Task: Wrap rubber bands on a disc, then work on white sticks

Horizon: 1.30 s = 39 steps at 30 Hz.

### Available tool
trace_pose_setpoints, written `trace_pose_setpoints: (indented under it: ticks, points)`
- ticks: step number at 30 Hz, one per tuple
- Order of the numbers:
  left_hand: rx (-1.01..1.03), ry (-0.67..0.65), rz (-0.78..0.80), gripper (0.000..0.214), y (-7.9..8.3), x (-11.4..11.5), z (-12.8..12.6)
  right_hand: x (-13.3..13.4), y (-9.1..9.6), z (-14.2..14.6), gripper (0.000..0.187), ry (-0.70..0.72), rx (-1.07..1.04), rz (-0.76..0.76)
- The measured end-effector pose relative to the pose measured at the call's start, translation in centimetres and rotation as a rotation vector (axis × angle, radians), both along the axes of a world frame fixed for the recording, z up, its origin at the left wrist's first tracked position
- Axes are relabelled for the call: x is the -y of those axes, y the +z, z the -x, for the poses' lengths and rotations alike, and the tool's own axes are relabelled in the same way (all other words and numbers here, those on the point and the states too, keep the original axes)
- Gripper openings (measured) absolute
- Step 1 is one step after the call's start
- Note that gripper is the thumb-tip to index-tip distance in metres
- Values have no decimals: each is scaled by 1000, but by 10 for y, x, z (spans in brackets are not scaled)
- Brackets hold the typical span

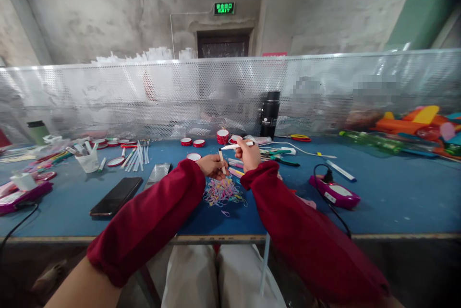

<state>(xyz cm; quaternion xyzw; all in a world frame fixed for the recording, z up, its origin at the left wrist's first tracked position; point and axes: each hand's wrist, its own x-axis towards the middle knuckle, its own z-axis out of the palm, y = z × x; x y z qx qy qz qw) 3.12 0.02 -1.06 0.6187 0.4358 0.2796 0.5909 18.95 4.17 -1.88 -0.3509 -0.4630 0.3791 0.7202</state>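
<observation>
Marker pen (pixel 232 146), white with a dark tip, is pinched in the right hand (pixel 249 155), pointing left above the blue tabletop (pixel 396 197). The left hand (pixel 213 166) pinches a slim white stick (pixel 222 160) with a dark end, nearly upright just beside the tip. Right below the hands lies a heap of small pastel loops (pixel 224 194). Green-handled pliers (pixel 283 157) and a white cable (pixel 302 148) crowd the space beyond the right hand, with a black flask (pixel 270 115) behind, before the perforated metal screen (pixel 151 101). A purple power strip (pixel 334 193) sits right of the right forearm; a dark smartphone (pixel 115 196) lies left of the left sleeve (pixel 151 221), near a white cup (pixel 88 161) of pens.
</observation>
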Motion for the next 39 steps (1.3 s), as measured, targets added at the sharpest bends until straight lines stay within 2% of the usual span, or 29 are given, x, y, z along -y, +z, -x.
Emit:
trace_pose_setpoints:
  ticks: [9,15,21,35,39]
  points:
    - [-1,8,15,5,3,3,-2,0,0,-1,34,7,1,-6]
    - [3,8,16,6,3,3,-1,0,0,-1,33,13,1,-7]
    - [-10,-16,1,21,2,1,0,-2,-2,-1,33,6,-5,-4]
    - [10,18,29,7,7,7,-3,0,0,-1,34,6,25,-15]
    - [27,13,32,10,6,6,-2,1,0,-1,36,24,4,-17]
